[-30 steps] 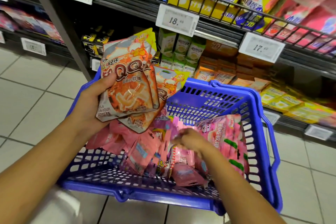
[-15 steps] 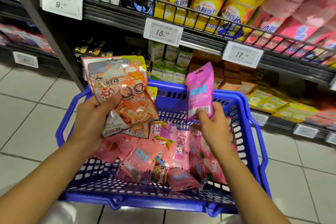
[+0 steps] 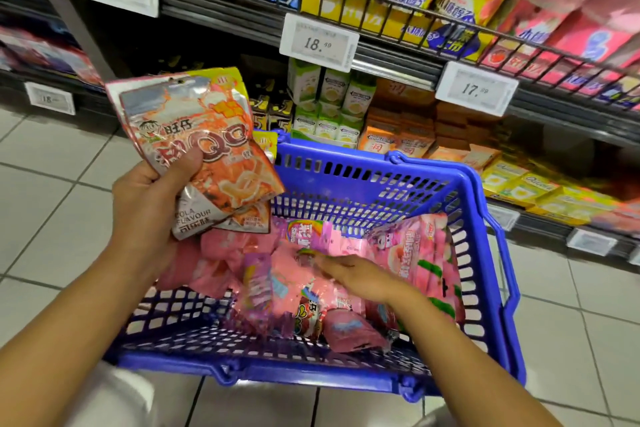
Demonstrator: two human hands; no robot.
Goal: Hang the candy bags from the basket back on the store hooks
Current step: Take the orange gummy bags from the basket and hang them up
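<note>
A blue plastic basket (image 3: 367, 184) sits in front of me, holding several pink candy bags (image 3: 301, 274). My left hand (image 3: 152, 198) is raised over the basket's left rim and grips a stack of orange cola-flavour QQ candy bags (image 3: 204, 152), with a yellow bag behind them. My right hand (image 3: 349, 276) lies low inside the basket, fingers spread flat over the pink bags, and holds nothing. A tall pink peach bag (image 3: 433, 267) leans against the basket's right wall.
Store shelves (image 3: 398, 55) stand right behind the basket, with wire rails, price tags (image 3: 318, 42), yellow and pink pouches above and small boxes (image 3: 329, 107) below. White tiled floor (image 3: 45, 204) lies to the left and right. No hooks are in view.
My right hand held up a narrow pink bag half a second ago; that bag is gone from the hand, which now rests open down among the pink bags. The left hand keeps its QQ bags.
</note>
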